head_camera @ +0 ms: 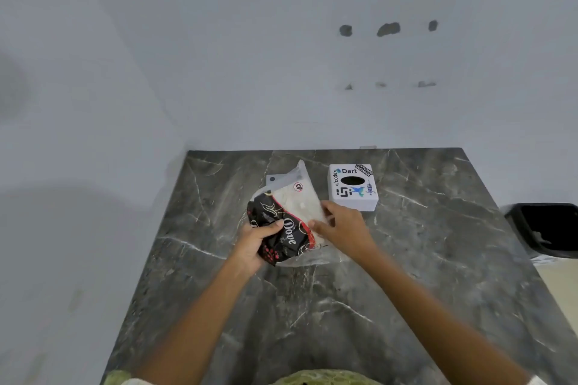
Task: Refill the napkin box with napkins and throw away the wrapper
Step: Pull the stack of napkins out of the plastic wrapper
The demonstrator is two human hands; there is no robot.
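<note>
A black and clear plastic wrapper [283, 230] with "Dove" printed on it holds a stack of white napkins [297, 203]. My left hand [255, 245] grips the black lower end of the wrapper, thumb on top. My right hand [342, 225] grasps the right edge of the napkin stack, fingers closed on it. The pack is tilted, its open clear end pointing away from me. The white napkin box [352, 187], covered with stickers and with a dark oval slot on top, stands just beyond my right hand.
The dark marble countertop [312, 306] meets a white wall at the back and left. A black bin [545, 230] sits past the counter's right edge. A small grey flat object [271, 179] lies behind the wrapper.
</note>
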